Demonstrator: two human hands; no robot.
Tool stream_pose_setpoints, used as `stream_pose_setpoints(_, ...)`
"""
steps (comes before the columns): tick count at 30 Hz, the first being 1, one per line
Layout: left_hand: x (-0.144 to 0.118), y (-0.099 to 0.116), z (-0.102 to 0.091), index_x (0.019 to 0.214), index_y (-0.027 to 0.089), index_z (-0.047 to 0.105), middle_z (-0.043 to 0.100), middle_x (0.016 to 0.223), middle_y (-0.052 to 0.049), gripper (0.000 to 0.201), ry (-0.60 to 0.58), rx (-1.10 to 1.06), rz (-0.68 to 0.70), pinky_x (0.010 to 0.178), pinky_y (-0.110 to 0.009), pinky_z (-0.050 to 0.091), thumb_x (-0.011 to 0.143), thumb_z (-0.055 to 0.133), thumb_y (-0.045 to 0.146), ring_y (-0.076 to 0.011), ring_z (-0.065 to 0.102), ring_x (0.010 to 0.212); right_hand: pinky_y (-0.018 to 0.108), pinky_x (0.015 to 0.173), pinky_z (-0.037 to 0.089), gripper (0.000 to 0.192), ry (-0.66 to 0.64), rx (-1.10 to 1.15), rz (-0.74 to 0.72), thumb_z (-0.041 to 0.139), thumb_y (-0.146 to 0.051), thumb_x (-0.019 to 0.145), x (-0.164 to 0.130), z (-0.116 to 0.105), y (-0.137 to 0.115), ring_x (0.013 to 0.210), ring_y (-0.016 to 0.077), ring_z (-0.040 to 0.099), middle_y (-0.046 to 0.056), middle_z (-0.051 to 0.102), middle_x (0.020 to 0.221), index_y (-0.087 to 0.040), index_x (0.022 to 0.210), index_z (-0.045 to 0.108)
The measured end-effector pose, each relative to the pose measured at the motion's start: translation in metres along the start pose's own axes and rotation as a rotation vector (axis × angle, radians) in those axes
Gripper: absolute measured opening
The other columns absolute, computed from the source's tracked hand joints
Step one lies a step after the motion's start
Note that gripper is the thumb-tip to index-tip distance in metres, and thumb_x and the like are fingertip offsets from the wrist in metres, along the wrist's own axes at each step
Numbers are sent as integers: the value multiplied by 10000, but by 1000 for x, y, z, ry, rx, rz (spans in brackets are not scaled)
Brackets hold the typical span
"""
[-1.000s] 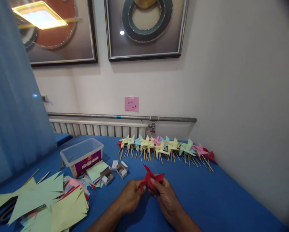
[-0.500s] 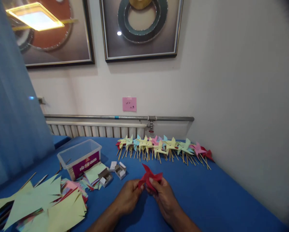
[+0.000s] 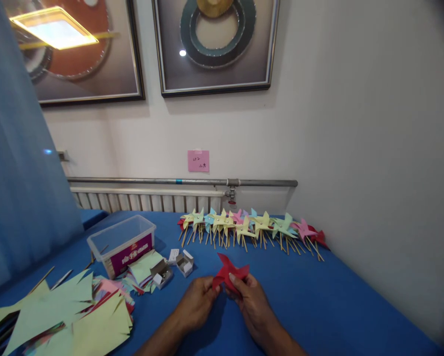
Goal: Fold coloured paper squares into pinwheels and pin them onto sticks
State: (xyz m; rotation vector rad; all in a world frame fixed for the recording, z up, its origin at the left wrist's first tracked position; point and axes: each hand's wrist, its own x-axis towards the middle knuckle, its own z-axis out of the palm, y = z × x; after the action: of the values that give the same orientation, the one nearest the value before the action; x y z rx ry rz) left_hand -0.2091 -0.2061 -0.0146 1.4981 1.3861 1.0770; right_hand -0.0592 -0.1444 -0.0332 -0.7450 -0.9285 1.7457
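Observation:
A red paper pinwheel (image 3: 229, 273) is pinched between both of my hands just above the blue table (image 3: 318, 306). My left hand (image 3: 196, 302) grips its left blades, and my right hand (image 3: 252, 300) grips its right side with the thumb on top. Behind them, a row of finished pinwheels (image 3: 249, 226) in yellow, green, blue, pink and red lies on wooden sticks along the wall.
A clear plastic tub (image 3: 122, 242) stands at the left, with two small open cardboard boxes (image 3: 173, 268) beside it. Stacks of cut coloured paper (image 3: 69, 316) cover the near left. Loose wooden sticks (image 3: 54, 279) lie there too. A radiator and pipe (image 3: 184, 182) run along the wall.
The view has shifted slightly, so everything sits a little further left and lower. My hands keep the same hold on the red pinwheel.

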Motion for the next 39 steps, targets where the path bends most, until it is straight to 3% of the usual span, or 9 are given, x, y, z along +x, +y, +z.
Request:
stream_pose_setpoints(6,-1,4,1,786,207,592,307,583,67,543,-21,-15,-45,564,-270,214,854,512,739,-120,257,563,298,682,481,423,-10,-1,2,956,-438,565,0,1,-1,676,166,613,26,723,760,-175,813,736)
stream_pose_setpoints(11,2,-1,4,762,216,528,397,604,63,418,91,-49,-58,543,-268,237,875,532,619,-119,316,551,301,708,498,435,6,14,16,971,-416,536,-1,1,-2,702,172,629,31,731,783,-175,808,733)
stream_pose_setpoints(18,1,-4,5,774,208,542,466,605,53,313,134,-17,11,576,-252,303,946,461,458,-126,400,567,287,675,491,409,-21,1,15,963,-421,551,-1,1,-2,674,166,614,23,715,733,-170,771,728)
stream_pose_setpoints(25,1,-5,7,830,205,566,509,622,42,292,159,8,31,564,-253,318,958,439,436,-134,422,567,321,749,528,450,8,19,52,979,-412,519,2,0,1,750,200,684,42,763,804,-179,816,732)
stream_pose_setpoints(33,-2,1,7,860,194,592,494,605,51,256,115,-5,18,524,-247,304,932,449,394,-123,400,527,303,658,507,480,61,13,42,985,-427,475,2,1,1,687,192,670,31,756,736,-178,794,726)
stream_pose_setpoints(39,-2,5,7,871,186,595,488,600,50,288,106,17,25,523,-248,307,941,440,418,-121,402,529,297,686,506,471,54,37,41,993,-403,459,1,3,-2,704,178,658,27,759,756,-177,773,724)
